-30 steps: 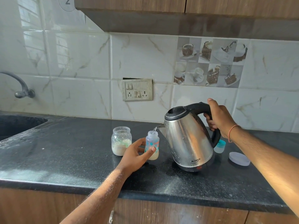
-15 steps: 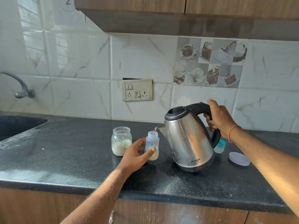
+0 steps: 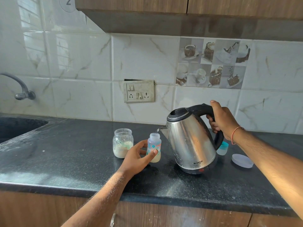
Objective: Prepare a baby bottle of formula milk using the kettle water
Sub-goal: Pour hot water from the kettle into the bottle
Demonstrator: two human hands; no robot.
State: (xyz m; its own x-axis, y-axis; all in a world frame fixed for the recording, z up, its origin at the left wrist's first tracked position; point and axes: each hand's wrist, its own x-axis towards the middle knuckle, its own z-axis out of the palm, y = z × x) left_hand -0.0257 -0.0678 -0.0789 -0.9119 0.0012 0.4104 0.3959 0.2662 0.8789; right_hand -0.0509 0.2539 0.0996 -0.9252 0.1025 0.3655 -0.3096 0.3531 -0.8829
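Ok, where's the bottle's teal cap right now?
The teal cap stands on the counter behind the kettle, right of centre, beside the round white lid.

Kettle [image 3: 190, 141]: polished stainless steel body, mirror-glossy w/ water spots; handle, lid and base matt black plastic. Baby bottle [image 3: 154, 147] translucent plastic w/ printed pattern; powder jar [image 3: 122, 142] clear glass, smooth. Countertop [image 3: 65, 161] black speckled stone, semi-gloss, dusty; wall tiles [image 3: 82, 63] glossy marble-look ceramic; cabinets [image 3: 180, 215] matt wood-grain.
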